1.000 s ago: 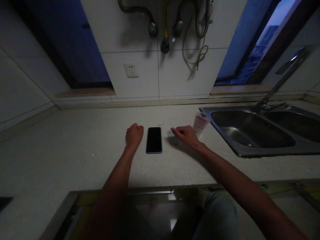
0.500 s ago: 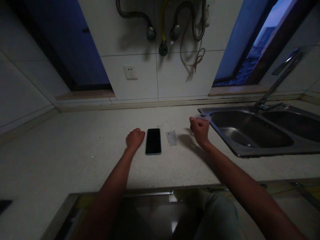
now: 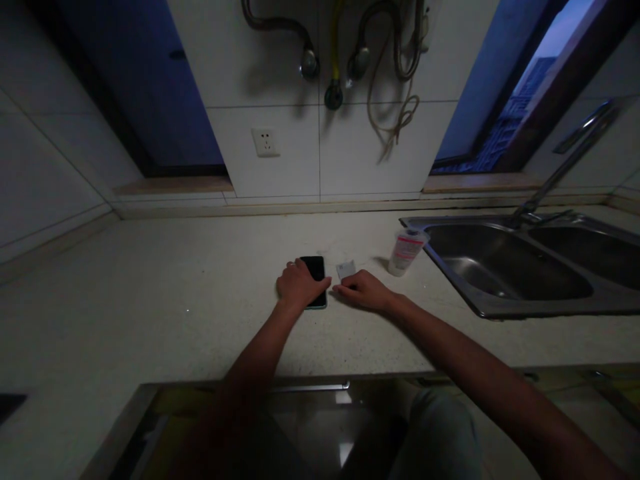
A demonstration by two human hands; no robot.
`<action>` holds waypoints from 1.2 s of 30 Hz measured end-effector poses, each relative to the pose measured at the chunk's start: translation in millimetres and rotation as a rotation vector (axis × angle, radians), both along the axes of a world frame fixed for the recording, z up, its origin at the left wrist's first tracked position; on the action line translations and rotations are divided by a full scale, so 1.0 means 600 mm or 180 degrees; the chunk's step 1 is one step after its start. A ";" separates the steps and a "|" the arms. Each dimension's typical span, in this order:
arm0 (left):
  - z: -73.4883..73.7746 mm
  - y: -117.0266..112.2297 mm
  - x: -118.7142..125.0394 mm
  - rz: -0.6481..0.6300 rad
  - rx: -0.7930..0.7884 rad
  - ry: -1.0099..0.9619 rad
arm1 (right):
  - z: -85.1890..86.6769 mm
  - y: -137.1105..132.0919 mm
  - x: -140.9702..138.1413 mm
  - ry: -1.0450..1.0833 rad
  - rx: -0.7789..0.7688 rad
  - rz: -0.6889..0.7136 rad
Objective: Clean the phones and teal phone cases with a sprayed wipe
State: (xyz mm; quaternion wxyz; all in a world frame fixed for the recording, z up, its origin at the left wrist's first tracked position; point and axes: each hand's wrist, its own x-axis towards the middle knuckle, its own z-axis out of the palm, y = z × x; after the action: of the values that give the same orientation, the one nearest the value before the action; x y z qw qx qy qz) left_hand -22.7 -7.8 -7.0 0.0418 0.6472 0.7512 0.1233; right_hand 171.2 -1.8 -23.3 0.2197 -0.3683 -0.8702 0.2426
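My left hand (image 3: 299, 283) lies across the smartphone (image 3: 317, 269), its thumb reaching over to the phone's right edge and its fingers at the left side. The phone lies flat on the counter with a dark screen, partly covered by the hand. Just to the right, my right hand (image 3: 361, 290) rests low over the counter with its fingers curled in. It hides the lower part of a small pale packet (image 3: 345, 269). Whether those fingers hold anything is not visible. A clear plastic cup (image 3: 407, 252) with red print and a lid stands further right, near the sink.
A double steel sink (image 3: 480, 310) with a tall faucet (image 3: 560, 163) is set into the counter (image 3: 150, 287) on the right. Hoses (image 3: 280, 28) and a socket (image 3: 265, 143) are on the tiled wall. The counter's front edge runs close to my body.
My right hand has left the cup and moved left and nearer, to the packet. My left hand has shifted right from beside the phone onto it, opening from a fist. The view moved slightly.
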 end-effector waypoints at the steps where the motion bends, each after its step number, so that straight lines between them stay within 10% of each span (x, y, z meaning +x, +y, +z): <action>1: -0.001 0.001 0.002 0.0009 0.0008 -0.0029 | 0.000 -0.001 -0.001 -0.0031 0.0011 -0.0043; 36: -0.010 0.003 0.015 -0.0589 0.1970 -0.2146 | 0.010 -0.008 0.001 -0.0246 -0.0006 0.0060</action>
State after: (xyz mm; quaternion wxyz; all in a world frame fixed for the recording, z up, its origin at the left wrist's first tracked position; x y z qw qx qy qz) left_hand -13.5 -5.9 -13.0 0.0994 0.6173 0.5627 0.5408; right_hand 171.9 -6.4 -17.5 0.1833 -0.3694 -0.8812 0.2311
